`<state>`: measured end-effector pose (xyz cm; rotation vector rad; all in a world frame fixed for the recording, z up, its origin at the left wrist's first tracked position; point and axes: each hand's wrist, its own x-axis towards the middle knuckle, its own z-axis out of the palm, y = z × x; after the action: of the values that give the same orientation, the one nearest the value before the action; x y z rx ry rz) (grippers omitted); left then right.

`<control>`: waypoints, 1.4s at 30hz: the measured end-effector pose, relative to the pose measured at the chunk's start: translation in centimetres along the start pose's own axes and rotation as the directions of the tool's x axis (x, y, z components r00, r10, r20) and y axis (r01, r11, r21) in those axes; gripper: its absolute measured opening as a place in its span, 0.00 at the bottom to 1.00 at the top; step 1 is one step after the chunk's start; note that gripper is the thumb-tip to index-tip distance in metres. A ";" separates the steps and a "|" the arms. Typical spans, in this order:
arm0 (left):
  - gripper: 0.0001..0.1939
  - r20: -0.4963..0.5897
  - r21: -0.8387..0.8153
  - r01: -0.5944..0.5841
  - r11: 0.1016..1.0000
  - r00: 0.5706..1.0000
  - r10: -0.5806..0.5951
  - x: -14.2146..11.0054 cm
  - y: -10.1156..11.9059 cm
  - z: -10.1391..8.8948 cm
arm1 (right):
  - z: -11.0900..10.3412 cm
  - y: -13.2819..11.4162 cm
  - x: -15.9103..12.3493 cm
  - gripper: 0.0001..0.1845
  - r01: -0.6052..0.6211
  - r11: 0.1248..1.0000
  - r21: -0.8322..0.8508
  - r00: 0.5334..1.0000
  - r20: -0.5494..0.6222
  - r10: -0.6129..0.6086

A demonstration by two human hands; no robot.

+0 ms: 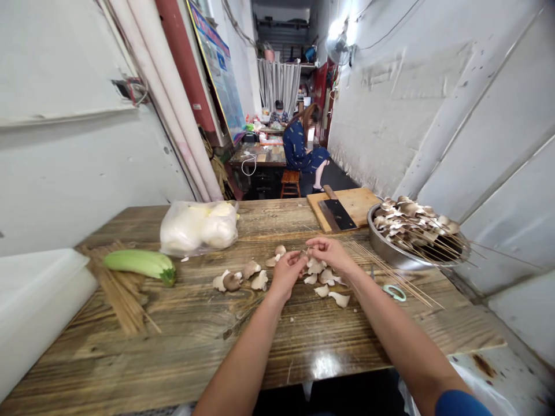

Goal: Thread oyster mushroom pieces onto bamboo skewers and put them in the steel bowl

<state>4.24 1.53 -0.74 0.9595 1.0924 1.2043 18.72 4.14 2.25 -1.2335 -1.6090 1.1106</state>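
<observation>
My left hand and my right hand meet over the middle of the wooden table, fingers pinched. Between their fingertips is a small piece of oyster mushroom, partly hidden by the fingers. Just below my right hand lies a loose group of mushroom pieces. To the left of my left hand are more torn oyster mushrooms. Bamboo skewers lie to the right of my right forearm, beside scissors with pale green handles.
A metal basin holds skewered mushrooms, sticks jutting over its rim. Behind my hands, a cleaver rests on a cutting board. Leftward are a plastic bag, a green gourd, more skewers and a white bin. A person sits farther back.
</observation>
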 end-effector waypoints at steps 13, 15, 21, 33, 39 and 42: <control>0.13 -0.031 -0.209 0.073 0.975 0.996 -0.081 -0.1 0.7 0.4 | 1.5 3.0 -0.6 0.13 0.096 0.995 -0.002 0.990 -0.102 -0.096; 0.12 -0.052 -0.164 0.043 0.985 0.997 -0.052 0.0 0.5 0.4 | 1.7 3.1 -0.7 0.10 0.107 0.994 -0.013 0.991 -0.076 -0.108; 0.06 -0.083 0.069 -0.047 0.996 0.995 0.053 -0.2 0.1 0.4 | 1.4 1.8 -1.2 0.09 0.038 0.998 0.053 0.999 0.023 -0.040; 0.02 -0.019 0.148 -0.024 0.989 0.999 0.027 -0.6 -0.1 0.5 | 1.5 1.1 -1.8 0.05 0.063 0.974 -0.216 0.995 -0.063 -0.078; 0.02 0.089 0.012 0.039 0.999 0.995 -0.040 -0.3 0.2 0.1 | 1.8 0.7 -2.0 0.02 -0.035 0.999 -0.025 0.998 -0.048 0.034; 0.04 0.136 -0.005 0.076 0.997 0.988 -0.075 -0.5 0.8 0.0 | 1.8 0.6 -2.1 0.02 -0.096 0.992 0.083 0.995 0.017 0.095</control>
<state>4.06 1.15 0.05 0.9699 1.0050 1.0666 17.64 1.93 0.96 -1.2612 -1.5112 1.2354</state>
